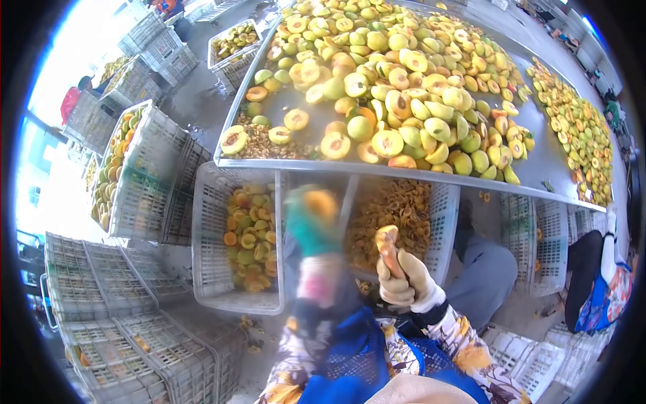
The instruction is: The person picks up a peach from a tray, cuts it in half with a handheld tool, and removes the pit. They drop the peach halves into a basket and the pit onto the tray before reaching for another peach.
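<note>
My left hand (313, 225), in a green glove and blurred by motion, is closed on an orange-yellow fruit half (319, 204) between two crates below the table edge. My right hand (404, 279), in a pale glove, grips a short tool (388, 252) with a brown handle and a tip that points up. Behind it stands a crate of brown pits and scraps (397, 209). To the left of my left hand is a white crate (204, 269) with fruit halves (250, 236) in it. Many halved fruits (387, 143) lie heaped on the metal table (336, 167).
Stacked plastic crates (111, 303) stand at the left, and a tilted crate of fruit (145, 175) is behind them. A person's grey-clad leg (488, 273) is close on the right. Another person (605, 289) sits at the far right. More crates (535, 242) stand under the table.
</note>
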### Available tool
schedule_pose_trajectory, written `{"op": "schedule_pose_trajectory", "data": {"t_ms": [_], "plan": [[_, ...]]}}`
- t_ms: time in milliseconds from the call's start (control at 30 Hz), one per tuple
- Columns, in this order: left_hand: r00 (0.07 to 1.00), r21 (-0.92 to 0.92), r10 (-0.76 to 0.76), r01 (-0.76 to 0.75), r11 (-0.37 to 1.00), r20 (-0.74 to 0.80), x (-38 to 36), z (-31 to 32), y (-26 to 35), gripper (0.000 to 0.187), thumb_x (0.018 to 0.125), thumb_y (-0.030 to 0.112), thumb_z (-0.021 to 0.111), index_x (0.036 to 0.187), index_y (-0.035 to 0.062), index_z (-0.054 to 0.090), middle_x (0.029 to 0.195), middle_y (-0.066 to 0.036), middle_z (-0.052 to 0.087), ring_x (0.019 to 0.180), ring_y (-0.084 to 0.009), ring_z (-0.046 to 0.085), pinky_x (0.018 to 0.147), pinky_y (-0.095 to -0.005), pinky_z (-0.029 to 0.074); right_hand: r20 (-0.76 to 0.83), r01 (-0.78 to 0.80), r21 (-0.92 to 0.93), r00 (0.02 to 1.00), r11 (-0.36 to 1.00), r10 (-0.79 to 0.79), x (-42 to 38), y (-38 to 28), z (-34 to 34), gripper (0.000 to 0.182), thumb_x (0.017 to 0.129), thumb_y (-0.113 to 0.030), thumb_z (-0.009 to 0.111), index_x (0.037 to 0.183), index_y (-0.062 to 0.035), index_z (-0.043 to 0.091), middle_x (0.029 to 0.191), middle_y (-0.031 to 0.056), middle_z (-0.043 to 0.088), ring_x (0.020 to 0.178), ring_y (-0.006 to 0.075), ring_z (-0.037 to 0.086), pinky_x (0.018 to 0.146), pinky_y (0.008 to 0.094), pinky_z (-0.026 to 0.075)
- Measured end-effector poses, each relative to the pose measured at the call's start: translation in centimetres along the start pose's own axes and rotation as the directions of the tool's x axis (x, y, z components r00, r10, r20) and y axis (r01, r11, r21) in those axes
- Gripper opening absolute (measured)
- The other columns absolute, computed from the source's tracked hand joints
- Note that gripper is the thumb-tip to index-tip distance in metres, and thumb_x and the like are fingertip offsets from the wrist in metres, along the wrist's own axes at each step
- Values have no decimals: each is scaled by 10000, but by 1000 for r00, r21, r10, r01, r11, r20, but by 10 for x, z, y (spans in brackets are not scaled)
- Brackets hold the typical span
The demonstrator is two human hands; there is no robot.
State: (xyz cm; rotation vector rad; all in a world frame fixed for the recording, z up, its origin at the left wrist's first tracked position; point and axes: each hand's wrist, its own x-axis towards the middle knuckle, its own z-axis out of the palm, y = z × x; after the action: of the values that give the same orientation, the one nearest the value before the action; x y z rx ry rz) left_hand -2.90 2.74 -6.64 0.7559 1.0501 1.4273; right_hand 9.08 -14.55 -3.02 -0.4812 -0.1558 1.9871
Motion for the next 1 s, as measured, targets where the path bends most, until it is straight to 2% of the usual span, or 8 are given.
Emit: {"op": "schedule_pose_trajectory", "data": {"t_ms": [100,167,467,700,767,800,867,1000], "plan": [[991,639,-4,-83,765,134,66,-78,51,239,831,332,632,946,139,710,993,-43,630,892,-214,580,764,-337,475,-377,-266,-918,813,293,-445,0,-2,-71,390,978,-437,449,941,-73,584,597,31,526,410,181,504,377,320,405],[815,775,29,-540,-328,579,78,-88,101,240,772,379,661,892,187,738,957,-42,634,963,-285,553,829,-434,437,-16,-387,-582,885,-715,-466,-23,15,-167,253,955,-317,501,928,-78,581,671,126,609,506,287,601,455,395,474],[789,672,85,-456,-584,609,223,36,31,553,703,550,693,1026,107,619,948,-115,660,989,-324,578,830,-479,412,-368,-689,-660,643,-298,-672,-11,-1,-170,375,948,-362,458,903,-18,600,733,233,652,694,415,643,633,513,505],[711,639,288,-703,313,641,163,25,16,324,761,192,689,1040,76,573,882,-113,642,811,-262,656,729,-403,519,-206,-499,-845,634,-191,-745,-15,1,-137,304,939,-296,509,886,-7,587,725,246,636,696,418,632,611,488,494],[866,227,-86,-33,973,492,111,21,38,288,829,258,643,1040,74,576,875,-112,648,799,-252,652,720,-379,535,-100,-375,-902,659,-211,-745,-14,2,-119,280,944,-273,514,892,-8,590,701,229,627,663,399,628,586,459,490],[803,-88,-300,397,913,514,88,19,42,284,863,292,620,1041,73,578,871,-112,651,794,-247,650,715,-367,543,-65,-322,-923,669,-210,-740,-13,-1,-109,270,947,-262,513,900,-9,595,685,218,621,644,386,623,574,443,487],[846,276,-13,-160,948,533,54,13,35,351,921,391,534,1023,60,589,897,-114,654,779,-238,642,698,-351,548,-61,-225,-966,677,-127,-734,-10,-15,-75,236,951,-236,519,943,-15,600,639,188,600,589,363,606,540,413,473],[854,-82,-227,298,951,468,-21,28,25,565,980,523,388,973,6,615,907,-128,657,737,-218,635,667,-318,542,-175,-115,-984,727,133,-664,-5,-26,10,212,946,-231,544,979,-24,580,612,184,592,558,362,607,488,406,452]]}}
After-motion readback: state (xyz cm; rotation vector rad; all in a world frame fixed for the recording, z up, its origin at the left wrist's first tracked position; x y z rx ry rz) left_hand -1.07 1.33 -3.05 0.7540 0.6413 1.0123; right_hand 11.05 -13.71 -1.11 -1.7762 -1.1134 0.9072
